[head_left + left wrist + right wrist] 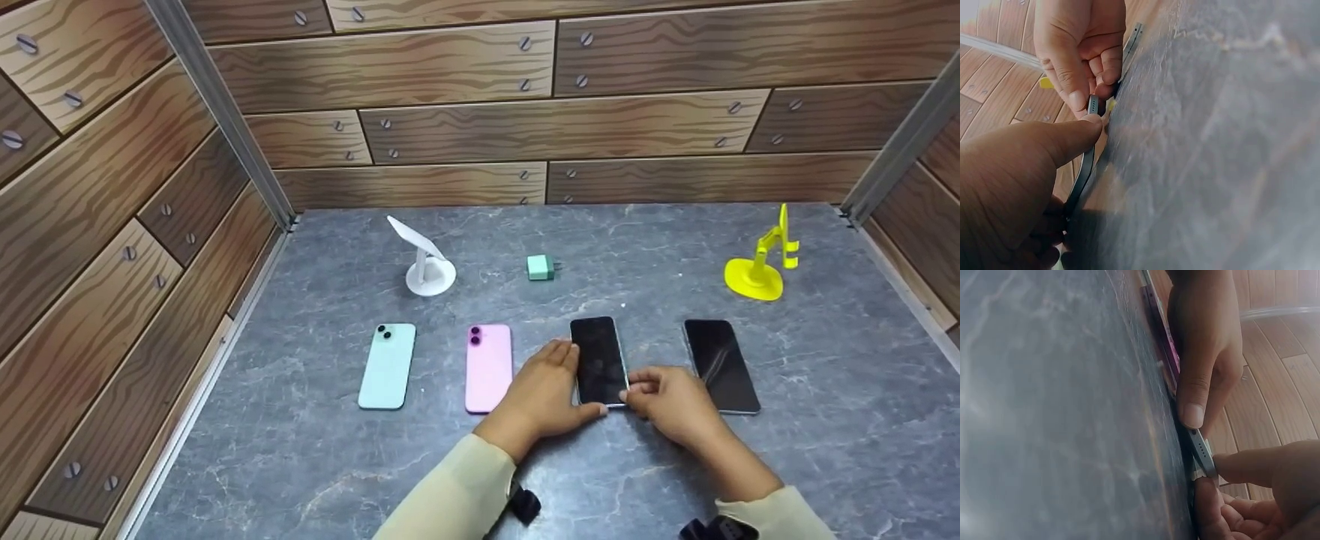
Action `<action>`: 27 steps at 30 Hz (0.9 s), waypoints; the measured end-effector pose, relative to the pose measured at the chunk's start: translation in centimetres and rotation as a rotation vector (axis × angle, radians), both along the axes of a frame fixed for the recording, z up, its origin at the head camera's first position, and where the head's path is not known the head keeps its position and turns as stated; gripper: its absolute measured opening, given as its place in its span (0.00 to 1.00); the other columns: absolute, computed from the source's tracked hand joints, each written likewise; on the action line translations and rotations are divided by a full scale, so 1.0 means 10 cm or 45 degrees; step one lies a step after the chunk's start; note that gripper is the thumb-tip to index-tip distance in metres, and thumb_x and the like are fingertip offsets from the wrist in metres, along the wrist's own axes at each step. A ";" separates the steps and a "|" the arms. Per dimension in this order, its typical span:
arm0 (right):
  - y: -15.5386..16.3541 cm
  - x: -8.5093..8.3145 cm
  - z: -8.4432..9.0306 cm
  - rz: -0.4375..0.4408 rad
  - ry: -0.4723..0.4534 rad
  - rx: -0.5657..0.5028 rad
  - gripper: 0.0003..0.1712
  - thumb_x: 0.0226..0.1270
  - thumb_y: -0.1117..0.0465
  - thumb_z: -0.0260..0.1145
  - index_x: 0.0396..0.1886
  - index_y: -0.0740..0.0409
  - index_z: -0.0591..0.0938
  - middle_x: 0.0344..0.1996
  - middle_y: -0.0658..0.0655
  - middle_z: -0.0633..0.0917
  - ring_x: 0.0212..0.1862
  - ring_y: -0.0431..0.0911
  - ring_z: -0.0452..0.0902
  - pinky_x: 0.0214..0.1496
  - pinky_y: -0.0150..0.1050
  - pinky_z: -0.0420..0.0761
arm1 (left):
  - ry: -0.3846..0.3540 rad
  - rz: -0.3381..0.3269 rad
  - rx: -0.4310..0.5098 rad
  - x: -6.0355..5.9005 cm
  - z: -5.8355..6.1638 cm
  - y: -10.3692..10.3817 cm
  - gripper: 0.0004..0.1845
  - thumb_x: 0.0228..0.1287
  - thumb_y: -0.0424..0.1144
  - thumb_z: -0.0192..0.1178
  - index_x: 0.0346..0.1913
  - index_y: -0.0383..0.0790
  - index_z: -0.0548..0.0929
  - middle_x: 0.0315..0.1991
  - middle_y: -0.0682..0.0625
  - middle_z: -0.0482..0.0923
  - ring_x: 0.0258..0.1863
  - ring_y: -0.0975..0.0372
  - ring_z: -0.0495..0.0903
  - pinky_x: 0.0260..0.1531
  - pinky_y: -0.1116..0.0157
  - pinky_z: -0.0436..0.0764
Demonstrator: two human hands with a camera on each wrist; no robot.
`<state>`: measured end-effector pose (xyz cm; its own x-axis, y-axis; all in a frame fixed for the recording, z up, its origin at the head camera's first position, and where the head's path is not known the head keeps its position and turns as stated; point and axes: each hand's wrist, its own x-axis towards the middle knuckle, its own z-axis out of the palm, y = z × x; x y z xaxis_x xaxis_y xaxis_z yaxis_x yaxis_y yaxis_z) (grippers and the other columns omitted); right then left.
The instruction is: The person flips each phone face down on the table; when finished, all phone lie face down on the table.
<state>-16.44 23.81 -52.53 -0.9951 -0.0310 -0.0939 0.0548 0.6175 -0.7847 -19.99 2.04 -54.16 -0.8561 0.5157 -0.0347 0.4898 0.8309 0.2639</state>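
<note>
A smartphone [598, 361] lies screen up on the table, its dark display facing me. My left hand [541, 390] grips it from the left, fingers along the long side and thumb at the bottom edge. At its lower right corner, my right hand [667, 401] pinches the edge between thumb and finger. The left wrist view shows the phone's bottom edge [1093, 105] with small holes, the left thumb against it. Both hands [1204, 377] also appear in the right wrist view. Beside the right hand lies another black-screened smartphone [724, 364]. A pink smartphone [489, 367], camera side up, is partly behind the left hand.
A mint green smartphone [388, 367] lies back up at the left. Farther back stand a white phone stand [430, 277] and a yellow phone stand [754, 279], with a green plug adapter [540, 268] between them. Wood-patterned walls [457, 135] bound the grey marbled table [300, 457].
</note>
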 end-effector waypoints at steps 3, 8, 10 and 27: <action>0.01 0.00 -0.01 -0.017 -0.009 -0.022 0.21 0.68 0.64 0.77 0.55 0.74 0.88 0.34 0.54 0.92 0.30 0.39 0.83 0.31 0.30 0.80 | -0.004 -0.005 -0.002 -0.01 0.00 0.02 0.55 0.72 0.74 0.60 0.85 0.35 0.63 0.86 0.43 0.62 0.87 0.55 0.59 0.87 0.62 0.57; 0.00 0.03 0.01 -0.068 -0.037 -0.086 0.21 0.69 0.65 0.75 0.58 0.73 0.87 0.37 0.55 0.92 0.31 0.40 0.83 0.31 0.30 0.81 | -0.011 -0.001 0.027 -0.02 0.04 0.05 0.54 0.73 0.76 0.57 0.84 0.35 0.66 0.84 0.43 0.66 0.86 0.54 0.62 0.86 0.61 0.60; -0.01 0.05 0.03 -0.098 -0.015 -0.067 0.22 0.69 0.64 0.76 0.58 0.72 0.87 0.38 0.55 0.93 0.32 0.39 0.84 0.31 0.30 0.81 | -0.008 0.022 0.078 -0.04 0.08 0.08 0.51 0.75 0.75 0.55 0.83 0.35 0.69 0.81 0.43 0.72 0.83 0.54 0.67 0.84 0.61 0.64; -0.30 0.30 0.24 -0.210 0.455 0.275 0.15 0.58 0.66 0.77 0.46 0.61 0.91 0.32 0.50 0.93 0.32 0.38 0.85 0.38 0.33 0.85 | 0.056 0.442 0.507 -0.30 0.41 0.41 0.30 0.77 0.62 0.63 0.68 0.43 0.88 0.50 0.43 0.93 0.50 0.47 0.91 0.53 0.53 0.88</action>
<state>-13.46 20.80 -50.09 -0.9563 0.1135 0.2696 -0.0845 0.7752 -0.6261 -22.99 6.16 -50.01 -0.9751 0.1671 0.1459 0.2211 0.7858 0.5776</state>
